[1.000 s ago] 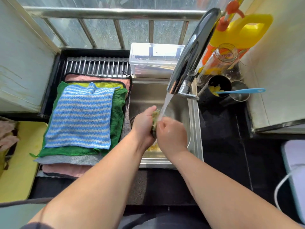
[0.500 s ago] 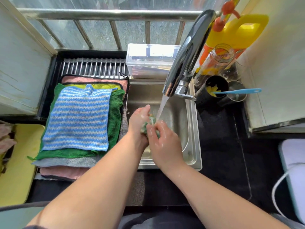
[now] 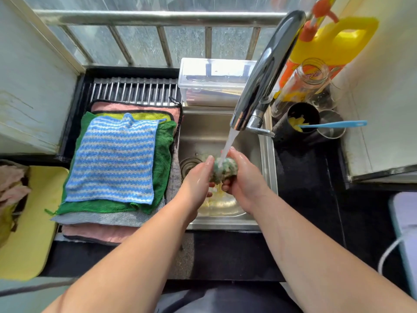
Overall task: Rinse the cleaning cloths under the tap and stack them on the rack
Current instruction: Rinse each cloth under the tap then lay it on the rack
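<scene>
A bunched green-and-white cloth (image 3: 224,169) sits under the running water from the chrome tap (image 3: 262,75), over the steel sink (image 3: 267,159). My left hand (image 3: 196,181) presses it from the left and my right hand (image 3: 244,177) cups it from the right, so both grip it. On the metal rack (image 3: 133,89) to the left lies a stack of cloths: a blue-striped cloth (image 3: 112,159) on top, then a green cloth (image 3: 163,154), a grey one (image 3: 108,219) and a pink one (image 3: 97,232) below.
A clear plastic box (image 3: 214,82) stands behind the sink. Right of the tap are a yellow jug (image 3: 334,41), a glass jar (image 3: 302,80) and a black cup (image 3: 302,120) with a blue-handled tool (image 3: 331,124). A yellow board (image 3: 29,222) and more cloths (image 3: 11,184) lie far left.
Both hands have shifted slightly right and opened around the cloth, so more of the bunched cloth now shows between them under the stream.
</scene>
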